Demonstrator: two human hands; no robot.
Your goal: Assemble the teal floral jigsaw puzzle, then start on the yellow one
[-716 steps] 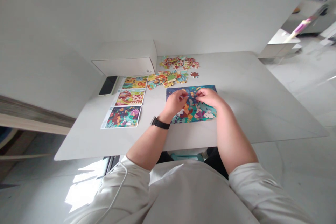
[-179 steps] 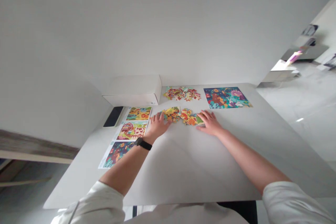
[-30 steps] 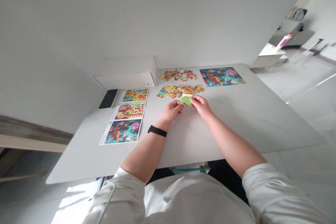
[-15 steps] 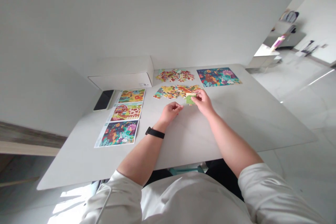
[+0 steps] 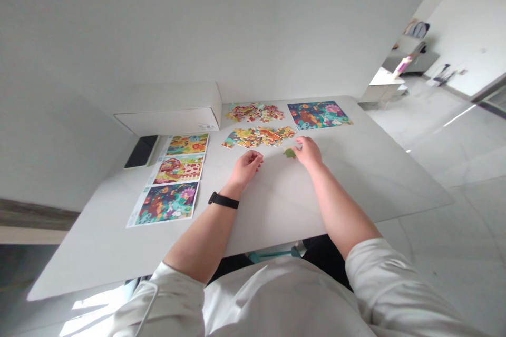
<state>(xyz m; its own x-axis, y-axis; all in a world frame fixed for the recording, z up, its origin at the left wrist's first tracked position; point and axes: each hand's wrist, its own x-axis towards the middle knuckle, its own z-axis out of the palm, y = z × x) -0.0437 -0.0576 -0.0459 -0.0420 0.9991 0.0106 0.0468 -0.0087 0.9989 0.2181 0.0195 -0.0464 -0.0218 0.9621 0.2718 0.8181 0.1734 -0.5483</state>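
My right hand [image 5: 308, 152] is over the table beside a small green puzzle piece [image 5: 290, 153], which looks flat on the tabletop. The thumb is at the piece's right edge; the index finger stands apart from it. To the left, my left hand [image 5: 245, 167] rests with its fingers curled in and nothing visible in them. A black band is round that wrist. Just beyond both hands lies a heap of yellow and orange puzzle pieces [image 5: 259, 137]. Behind it is a second heap of red and pink pieces [image 5: 256, 112].
A dark, colourful picture puzzle [image 5: 319, 115] lies at the back right. Three printed picture sheets [image 5: 178, 164] run down the left side. Near them are a phone [image 5: 142, 151] and a long white box [image 5: 169, 120] against the wall.
The green piece has gone from between my right fingers down to the table, and those fingers have parted. My left hand stays curled. The whole view has shifted slightly.
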